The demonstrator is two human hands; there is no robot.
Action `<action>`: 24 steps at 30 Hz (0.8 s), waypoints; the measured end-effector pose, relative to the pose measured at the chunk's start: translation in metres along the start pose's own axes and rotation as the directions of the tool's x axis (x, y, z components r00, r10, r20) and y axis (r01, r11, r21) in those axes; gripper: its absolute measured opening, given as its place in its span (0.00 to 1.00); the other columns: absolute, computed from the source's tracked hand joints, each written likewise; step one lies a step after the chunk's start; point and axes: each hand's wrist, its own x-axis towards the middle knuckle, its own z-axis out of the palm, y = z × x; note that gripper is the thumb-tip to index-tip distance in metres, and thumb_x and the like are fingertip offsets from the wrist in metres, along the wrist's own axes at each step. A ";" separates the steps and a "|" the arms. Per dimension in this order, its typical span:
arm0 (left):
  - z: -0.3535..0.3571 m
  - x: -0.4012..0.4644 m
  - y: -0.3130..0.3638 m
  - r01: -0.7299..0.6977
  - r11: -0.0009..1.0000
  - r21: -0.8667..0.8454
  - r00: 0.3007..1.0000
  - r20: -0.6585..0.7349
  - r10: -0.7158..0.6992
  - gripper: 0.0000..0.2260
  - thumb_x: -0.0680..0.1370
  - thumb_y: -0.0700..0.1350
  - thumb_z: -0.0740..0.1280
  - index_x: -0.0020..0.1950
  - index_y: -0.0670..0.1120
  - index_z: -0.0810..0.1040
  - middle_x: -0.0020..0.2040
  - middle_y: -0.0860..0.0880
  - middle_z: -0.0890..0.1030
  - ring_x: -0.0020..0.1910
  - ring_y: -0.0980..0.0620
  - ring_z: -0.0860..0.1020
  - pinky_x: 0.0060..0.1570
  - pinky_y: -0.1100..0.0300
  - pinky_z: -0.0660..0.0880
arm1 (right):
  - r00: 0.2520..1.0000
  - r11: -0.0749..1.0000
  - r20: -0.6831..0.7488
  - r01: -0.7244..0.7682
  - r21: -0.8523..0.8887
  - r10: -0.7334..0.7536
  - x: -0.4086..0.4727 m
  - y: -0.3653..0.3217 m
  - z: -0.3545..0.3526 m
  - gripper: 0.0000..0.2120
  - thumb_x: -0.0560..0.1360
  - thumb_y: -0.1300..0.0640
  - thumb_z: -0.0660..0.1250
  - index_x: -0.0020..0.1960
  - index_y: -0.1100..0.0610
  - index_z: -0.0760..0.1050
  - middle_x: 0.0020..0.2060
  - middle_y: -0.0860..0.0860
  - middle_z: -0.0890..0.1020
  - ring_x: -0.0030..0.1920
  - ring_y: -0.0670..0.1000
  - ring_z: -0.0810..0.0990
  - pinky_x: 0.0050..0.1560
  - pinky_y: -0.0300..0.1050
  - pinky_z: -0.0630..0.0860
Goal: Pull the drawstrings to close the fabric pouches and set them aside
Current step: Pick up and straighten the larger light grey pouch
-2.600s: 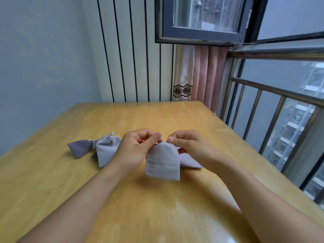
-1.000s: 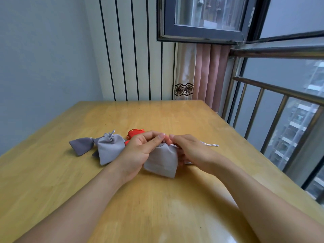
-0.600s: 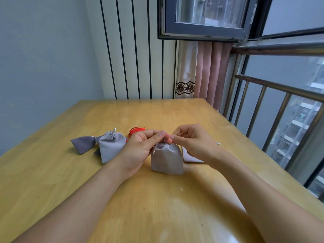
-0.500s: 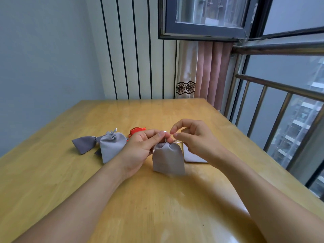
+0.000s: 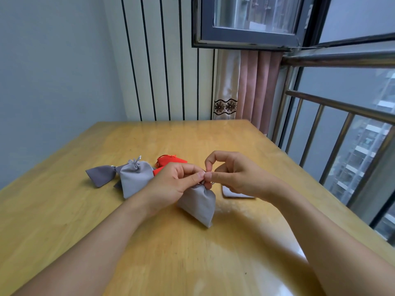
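**Cinching the neck of the grey pouch**

Now hanging gathered and tilted, just above the table [image 5: 213, 263], where half a second ago standing upright: grey pouch [image 5: 197, 205]. Pinching its bunched neck: left hand [image 5: 173, 185]. Pinching the cord at the same spot, index arched: right hand [image 5: 235, 176]. Probably nearing closure; waiting behind, cinched pouches [image 5: 134, 178] and a flat pouch [image 5: 229, 193].

Both bare forearms reach in from the bottom corners and meet near the middle of the frame. The left hand [image 5: 174, 181] is curled, thumb and forefinger pinched together. The right hand [image 5: 236, 175] pinches likewise, forefinger arched high, fingertips touching the left's.
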 end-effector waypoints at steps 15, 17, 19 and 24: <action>0.005 0.002 0.011 0.119 0.812 -0.572 0.979 -0.068 -0.191 0.11 0.75 0.44 0.67 0.52 0.39 0.82 0.41 0.48 0.84 0.39 0.55 0.82 0.42 0.65 0.78 | 0.995 0.913 0.021 -0.098 0.395 0.098 0.003 -0.001 0.008 0.11 0.84 0.52 0.59 0.46 0.56 0.73 0.32 0.52 0.59 0.29 0.46 0.54 0.27 0.38 0.50; 0.007 0.002 0.011 0.126 0.787 -0.603 0.970 -0.092 -0.225 0.10 0.74 0.43 0.68 0.51 0.39 0.83 0.40 0.48 0.84 0.39 0.55 0.82 0.40 0.65 0.79 | 0.993 0.928 -0.018 -0.099 0.359 0.113 0.004 -0.001 0.010 0.10 0.84 0.54 0.59 0.47 0.56 0.72 0.31 0.49 0.61 0.29 0.46 0.55 0.27 0.39 0.51; 0.008 0.002 0.010 0.123 0.786 -0.606 0.964 -0.114 -0.239 0.08 0.73 0.41 0.69 0.49 0.41 0.83 0.41 0.48 0.85 0.42 0.55 0.83 0.40 0.66 0.78 | 0.992 0.943 -0.063 -0.082 0.323 0.107 0.005 0.001 0.009 0.08 0.83 0.55 0.59 0.48 0.57 0.72 0.30 0.48 0.63 0.29 0.46 0.56 0.27 0.39 0.53; 0.008 0.001 0.010 0.123 0.810 -0.574 0.964 -0.127 -0.236 0.08 0.72 0.41 0.70 0.50 0.41 0.83 0.41 0.50 0.85 0.43 0.58 0.83 0.41 0.68 0.76 | 0.995 0.957 -0.082 -0.034 0.289 0.060 0.004 -0.002 0.008 0.09 0.83 0.54 0.61 0.49 0.59 0.73 0.28 0.46 0.63 0.29 0.47 0.55 0.27 0.38 0.55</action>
